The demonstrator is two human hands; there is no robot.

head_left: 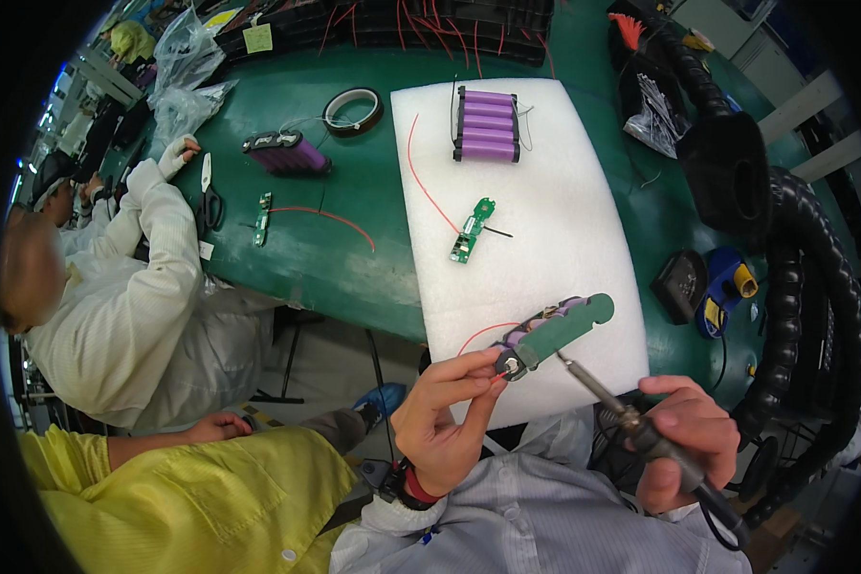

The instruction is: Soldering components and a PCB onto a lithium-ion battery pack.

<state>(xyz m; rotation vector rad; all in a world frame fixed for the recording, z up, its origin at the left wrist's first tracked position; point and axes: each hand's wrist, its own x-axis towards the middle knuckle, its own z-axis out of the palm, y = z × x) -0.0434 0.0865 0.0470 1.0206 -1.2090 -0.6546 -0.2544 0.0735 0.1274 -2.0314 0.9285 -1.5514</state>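
My left hand (447, 418) grips the near end of a battery pack (557, 337), purple cells with a green board along one side, tilted above the white foam mat (584, 220). A red wire loops from the pack near my fingertips. In my right hand (691, 440) is a soldering iron (631, 418); its tip is close beside the pack's lower edge, and I cannot tell if they touch. Farther up the mat lie a small green circuit board (473, 230) with red and black wires and another purple battery pack (488, 126).
On the green table (354, 277) are a second pack (287, 153), a tape roll (353, 112), scissors (209, 196) and another circuit board (263, 220). A black fume hose (727, 177) and a blue soldering stand (727, 292) are at right. Two co-workers sit at left, in white (124, 306) and yellow (182, 497).
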